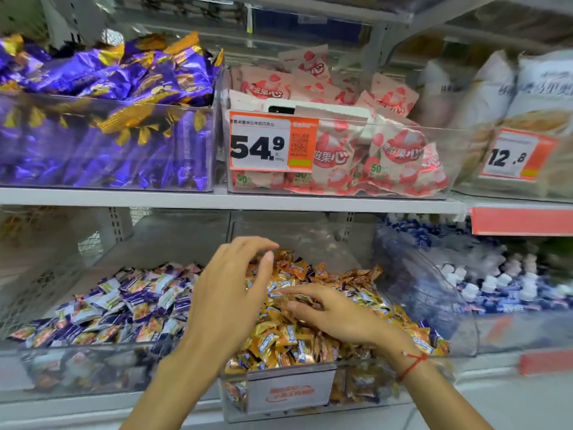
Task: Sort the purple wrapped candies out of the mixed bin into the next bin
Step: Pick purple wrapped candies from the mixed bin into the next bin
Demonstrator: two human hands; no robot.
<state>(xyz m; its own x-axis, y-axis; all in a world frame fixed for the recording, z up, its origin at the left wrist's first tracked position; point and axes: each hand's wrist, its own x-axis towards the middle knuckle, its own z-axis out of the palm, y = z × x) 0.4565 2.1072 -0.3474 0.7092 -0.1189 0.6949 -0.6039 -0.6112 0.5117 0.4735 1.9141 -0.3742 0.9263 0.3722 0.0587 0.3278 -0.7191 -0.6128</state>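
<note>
Your left hand [229, 293] open, fingers loosely curved, empty, your right hand [328, 315] flat — fingers spread on the mixed bin's [279, 395] gold candies [279, 336], purple-candy bin [93, 364] just beside

Both hands reach over the clear mixed bin [279, 395] heaped with gold-wrapped candies [279, 336], the left hand [231, 293] raised with relaxed, slightly curved fingers, the right hand [335, 315] flat on the heap, beside the next bin [77, 367] of purple wrapped candies [124, 305].
</note>
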